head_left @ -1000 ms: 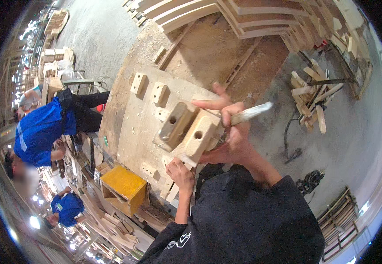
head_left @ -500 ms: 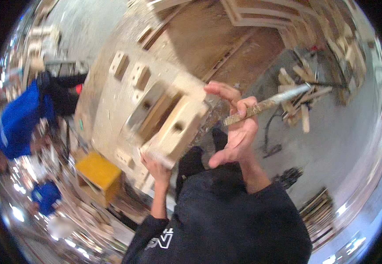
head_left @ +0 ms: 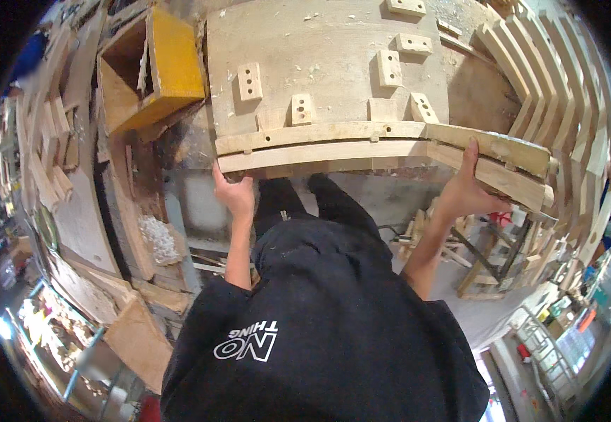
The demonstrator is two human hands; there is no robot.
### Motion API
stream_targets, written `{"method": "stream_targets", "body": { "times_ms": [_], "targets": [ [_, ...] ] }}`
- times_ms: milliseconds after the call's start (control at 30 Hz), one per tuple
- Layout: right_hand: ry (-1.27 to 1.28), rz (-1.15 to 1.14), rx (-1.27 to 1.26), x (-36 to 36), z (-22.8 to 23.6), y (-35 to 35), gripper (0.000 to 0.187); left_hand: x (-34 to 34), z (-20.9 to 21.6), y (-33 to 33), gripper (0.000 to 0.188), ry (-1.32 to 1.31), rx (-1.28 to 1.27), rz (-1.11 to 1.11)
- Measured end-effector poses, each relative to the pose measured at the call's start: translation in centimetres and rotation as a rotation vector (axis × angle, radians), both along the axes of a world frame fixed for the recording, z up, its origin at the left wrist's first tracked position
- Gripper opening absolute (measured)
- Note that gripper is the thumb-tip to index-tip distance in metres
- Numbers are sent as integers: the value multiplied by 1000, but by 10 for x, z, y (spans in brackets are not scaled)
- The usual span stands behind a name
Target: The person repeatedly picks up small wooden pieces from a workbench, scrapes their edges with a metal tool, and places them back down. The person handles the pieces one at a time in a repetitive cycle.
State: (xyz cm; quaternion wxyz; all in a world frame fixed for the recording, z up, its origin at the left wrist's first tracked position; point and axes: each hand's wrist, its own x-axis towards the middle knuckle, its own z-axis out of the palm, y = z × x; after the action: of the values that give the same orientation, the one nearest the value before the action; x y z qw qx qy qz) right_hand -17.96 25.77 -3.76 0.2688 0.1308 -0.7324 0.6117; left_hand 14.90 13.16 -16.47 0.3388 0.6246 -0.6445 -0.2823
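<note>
A long pale wooden frame piece (head_left: 333,150), bent at an angle toward its right end, lies along the near edge of a plywood board. Two strips run side by side in it with a narrow gap between. At its left end my left hand (head_left: 236,193) is closed on the near strip, fingers partly hidden underneath. My right hand (head_left: 462,193) grips the angled right part, thumb on top and fingers below. Just beyond the piece, small drilled wooden blocks (head_left: 301,110) stand on the plywood board (head_left: 319,42).
A yellow-sided open wooden box (head_left: 172,56) stands left of the board. Several bent wooden pieces (head_left: 565,91) are stacked at the right. Wood offcuts (head_left: 418,235) lie on the floor below, and a wooden stand (head_left: 495,267) is at the right.
The view has turned. My right hand, earlier holding a stick-like tool with a grey end, now grips the wooden piece; the tool is no longer seen. My left hand remains at the wood's end.
</note>
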Motion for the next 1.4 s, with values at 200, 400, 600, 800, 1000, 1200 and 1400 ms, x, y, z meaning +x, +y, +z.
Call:
{"method": "stream_targets", "body": {
  "times_ms": [200,400,600,800,1000,1200,1400],
  "targets": [
    [-229,74,116,1,-22,12,80,17,-19,-7,74,-122,-188,-154],
    [-268,93,235,12,-27,32,72,-8,72,-7,85,-235,-340,-457],
    [-122,14,505,66,81,34,68,-91,141,5,92,-9,278,-1348],
    [144,451,535,91,121,-31,78,-85,173,15,73,287,1295,-1132],
    [-290,948,478,140,70,-19,27,3,190,-4,68,827,1130,-718],
    [102,1334,519,220,41,-64,29,68,204,7,45,893,777,-428],
    [168,1381,609,249,38,-92,30,96,209,28,34,933,665,-317]
  ]
}}
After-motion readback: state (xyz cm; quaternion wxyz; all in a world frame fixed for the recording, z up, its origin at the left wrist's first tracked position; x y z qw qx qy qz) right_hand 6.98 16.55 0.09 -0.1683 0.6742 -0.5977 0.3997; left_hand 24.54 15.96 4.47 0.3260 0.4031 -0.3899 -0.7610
